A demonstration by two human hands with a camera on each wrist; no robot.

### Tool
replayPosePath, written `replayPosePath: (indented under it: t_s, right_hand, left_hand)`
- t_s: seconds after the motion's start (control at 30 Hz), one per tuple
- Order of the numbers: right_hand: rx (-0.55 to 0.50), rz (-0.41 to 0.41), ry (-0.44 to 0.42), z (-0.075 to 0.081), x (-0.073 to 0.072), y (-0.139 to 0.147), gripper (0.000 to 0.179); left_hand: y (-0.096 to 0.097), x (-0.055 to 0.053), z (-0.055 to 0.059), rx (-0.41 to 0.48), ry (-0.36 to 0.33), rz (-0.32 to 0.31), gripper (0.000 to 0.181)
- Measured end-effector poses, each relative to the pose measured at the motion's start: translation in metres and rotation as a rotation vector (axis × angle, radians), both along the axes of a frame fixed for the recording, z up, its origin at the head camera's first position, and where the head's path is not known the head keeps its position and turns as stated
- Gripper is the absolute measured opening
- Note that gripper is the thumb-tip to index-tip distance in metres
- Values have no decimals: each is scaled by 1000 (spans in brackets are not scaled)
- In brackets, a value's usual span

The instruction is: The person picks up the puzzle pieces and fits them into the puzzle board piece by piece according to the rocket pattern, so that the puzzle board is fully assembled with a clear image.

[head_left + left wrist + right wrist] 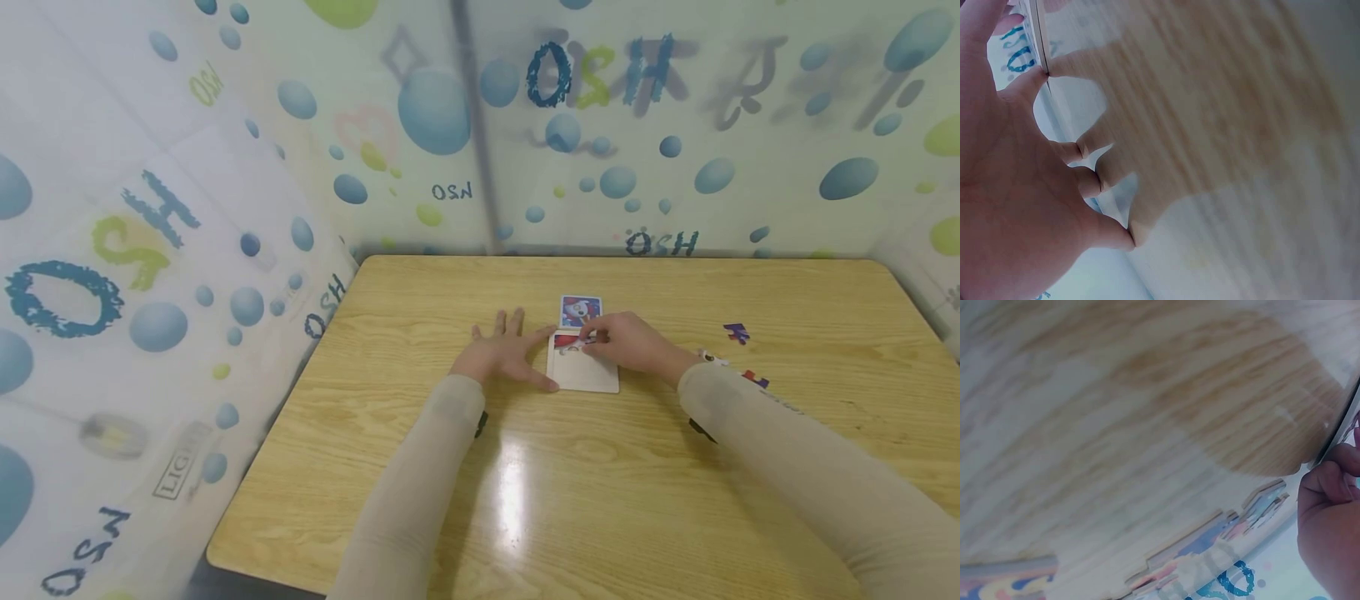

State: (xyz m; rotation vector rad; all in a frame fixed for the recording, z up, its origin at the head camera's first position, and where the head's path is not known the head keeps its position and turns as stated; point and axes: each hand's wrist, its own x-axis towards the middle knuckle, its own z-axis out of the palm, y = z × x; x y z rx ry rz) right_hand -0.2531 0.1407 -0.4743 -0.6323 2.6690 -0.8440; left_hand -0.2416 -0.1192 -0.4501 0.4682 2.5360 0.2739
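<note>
Sleeves: pale, both on the near side of the puzzle tray (588,375); the right sleeve (795,458) hides part of the loose pieces to the tray's right.
Puzzle tray: white, flat on the counter (570,467), between the two hands.
Left hand (506,357): fingers spread wide apart at the tray's left, thumb at its near corner, forefinger at its far corner; the left wrist view, from below the palm, shows the other fingertips (1130,240) resting on the counter beside the tray.
Right hand (630,340): fingers bent together over the tray's far half, covering part of it; whether they pinch a piece I cannot tell.
Red piece (567,340): in the tray's far left part, partly behind the right fingers.
Loose pieces (754,379): on the counter right of the tray, a purple piece (737,333) the farthest; the right wrist view catches pieces low and nearly edge-on, showing thickness the head view does not.
Picture card (580,308): blue-bordered, just beyond the tray, its near right part covered by the right hand.
Patterned sheet (510,183): well beyond the tray, bearing bubbles and reversed lettering.
</note>
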Motion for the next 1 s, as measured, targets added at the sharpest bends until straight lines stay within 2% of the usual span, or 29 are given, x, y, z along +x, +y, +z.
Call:
replayPosePath:
  t_s: [0.47,1.0]
  right_hand:
    - [2,-3,0,2,3,0,18]
    - [47,15,-49,10,1,5,28]
  left_hand:
    - [-1,-1,-2,13,-1,2,111]
    - [-1,-1,-4,18,2,6,111]
